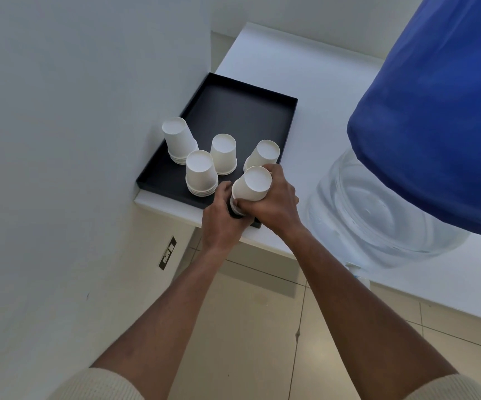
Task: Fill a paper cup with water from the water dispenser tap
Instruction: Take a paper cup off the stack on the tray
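Several stacks of upside-down white paper cups [201,171] stand in a black tray [233,111] on a white counter. At the tray's near right corner both my hands grip one stack of cups [252,184]. My right hand [273,206] wraps the top cup from the right. My left hand [219,217] holds the stack's lower rims from the left. The water dispenser's clear bottle [363,215], under a blue cover [435,125], stands to the right. A white tap [353,268] peeks out below the bottle.
A white wall rises close on the left, with a dark socket plate [167,253] low on it. The white counter [305,67] runs back and right. Beige floor tiles [262,327] lie below its front edge.
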